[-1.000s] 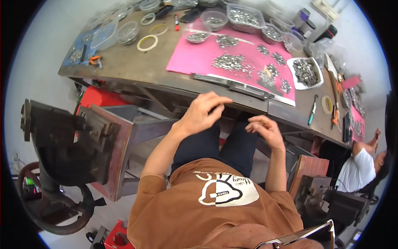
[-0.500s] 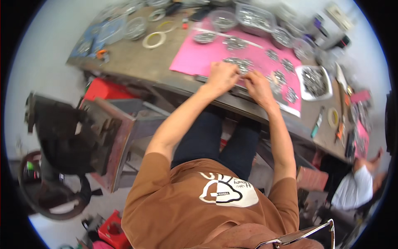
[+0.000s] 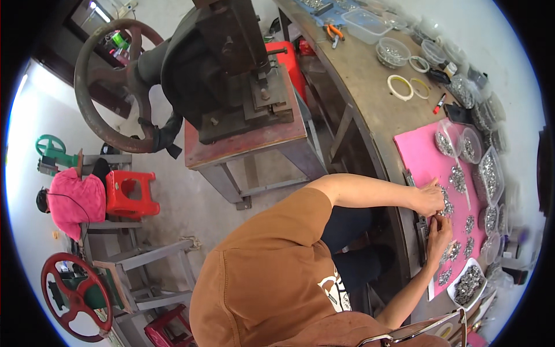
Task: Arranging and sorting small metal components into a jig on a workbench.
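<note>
Head view: Your 2 hands meet at the near side of the pink mat (image 3: 415, 149). Your left hand (image 3: 428, 199) is curled nearly closed, its fingers bent down toward the pile of small metal pieces (image 3: 447, 205). Your right hand (image 3: 440, 236) is partly closed, its fingertips drawn together just beside those of the left. Whether either hand pinches a piece cannot be told — the fingers hide the contact point.

Your left forearm (image 3: 376, 191) runs almost straight across the bench edge, with the elbow bent. Your right forearm (image 3: 408, 294) slants from your body up to the mat, with the wrist over the near border.

The pile lies on the mat, directly beyond your left hand. A dark metal bar (image 3: 421, 226) sits along the mat's near edge, beside both hands. A white tray (image 3: 450, 289) of metal pieces stands off the right end of the mat; 1 red marker (image 3: 440, 103) and 2 tape rings (image 3: 400, 87) lie on the workbench (image 3: 384, 115) off its left end. To your left stands a press (image 3: 202, 69) with a handwheel (image 3: 84, 98).
</note>
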`<state>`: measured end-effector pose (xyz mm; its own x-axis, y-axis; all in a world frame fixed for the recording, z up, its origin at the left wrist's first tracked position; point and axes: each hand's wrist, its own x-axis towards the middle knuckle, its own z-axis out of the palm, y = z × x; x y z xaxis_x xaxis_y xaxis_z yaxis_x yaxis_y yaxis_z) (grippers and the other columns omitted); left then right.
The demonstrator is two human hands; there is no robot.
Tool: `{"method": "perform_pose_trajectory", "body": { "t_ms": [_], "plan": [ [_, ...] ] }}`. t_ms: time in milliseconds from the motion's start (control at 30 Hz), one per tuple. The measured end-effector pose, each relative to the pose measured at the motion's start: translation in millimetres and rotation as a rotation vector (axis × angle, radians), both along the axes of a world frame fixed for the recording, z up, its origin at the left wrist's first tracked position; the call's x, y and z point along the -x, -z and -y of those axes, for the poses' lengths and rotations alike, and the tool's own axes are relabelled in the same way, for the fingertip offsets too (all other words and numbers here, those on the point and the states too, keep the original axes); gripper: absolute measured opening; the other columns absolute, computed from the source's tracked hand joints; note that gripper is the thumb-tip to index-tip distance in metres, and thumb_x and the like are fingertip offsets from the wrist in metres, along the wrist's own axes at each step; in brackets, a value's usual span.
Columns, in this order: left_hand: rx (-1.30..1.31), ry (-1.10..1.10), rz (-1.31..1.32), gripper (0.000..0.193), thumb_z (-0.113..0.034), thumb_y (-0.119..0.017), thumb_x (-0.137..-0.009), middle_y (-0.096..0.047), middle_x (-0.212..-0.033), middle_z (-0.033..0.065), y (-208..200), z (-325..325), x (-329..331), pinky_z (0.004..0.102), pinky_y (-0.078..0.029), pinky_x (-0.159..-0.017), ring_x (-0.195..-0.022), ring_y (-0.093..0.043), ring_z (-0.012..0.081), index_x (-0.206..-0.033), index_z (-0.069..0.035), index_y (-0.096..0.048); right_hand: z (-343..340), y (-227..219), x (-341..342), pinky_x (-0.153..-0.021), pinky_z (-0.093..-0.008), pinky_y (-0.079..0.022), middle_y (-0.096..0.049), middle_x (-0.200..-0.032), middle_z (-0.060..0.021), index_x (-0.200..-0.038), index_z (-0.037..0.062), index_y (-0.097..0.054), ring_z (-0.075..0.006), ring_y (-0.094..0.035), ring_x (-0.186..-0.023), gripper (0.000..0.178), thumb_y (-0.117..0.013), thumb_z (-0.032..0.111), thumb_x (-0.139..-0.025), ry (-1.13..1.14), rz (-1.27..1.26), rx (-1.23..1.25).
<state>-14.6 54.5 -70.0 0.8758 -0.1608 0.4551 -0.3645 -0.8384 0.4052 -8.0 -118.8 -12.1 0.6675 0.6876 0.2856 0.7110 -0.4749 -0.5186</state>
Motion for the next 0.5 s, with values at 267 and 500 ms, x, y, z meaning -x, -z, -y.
{"method": "perform_pose_trajectory", "body": {
  "t_ms": [267, 500],
  "plan": [
    [-0.057, 0.030, 0.019, 0.014, -0.020, -0.070, -0.064, -0.069, -0.073, 0.0175, 6, 4, -16, 0.0736, -0.035, -0.098, -0.082, -0.067, 0.0382, -0.071, -0.008, -0.074, 0, 3, -5, -0.075, -0.0439, -0.047, -0.063, -0.087, -0.0184, -0.094, -0.0043, -0.065, -0.0351, -0.061, -0.079, 0.009, -0.065, 0.004, -0.091, 0.034, 0.037, 0.053],
    [-0.181, 0.074, -0.057, 0.022, -0.026, -0.072, -0.068, -0.072, -0.083, 0.0184, -2, 9, -17, 0.0689, -0.034, -0.102, -0.099, -0.066, 0.0386, -0.079, -0.007, -0.076, 28, -17, 4, -0.072, -0.0453, -0.047, -0.062, -0.084, -0.0176, -0.089, -0.0027, -0.063, -0.0345, -0.062, -0.078, 0.010, -0.066, 0.006, -0.090, 0.125, 0.140, 0.224]
  ]
}}
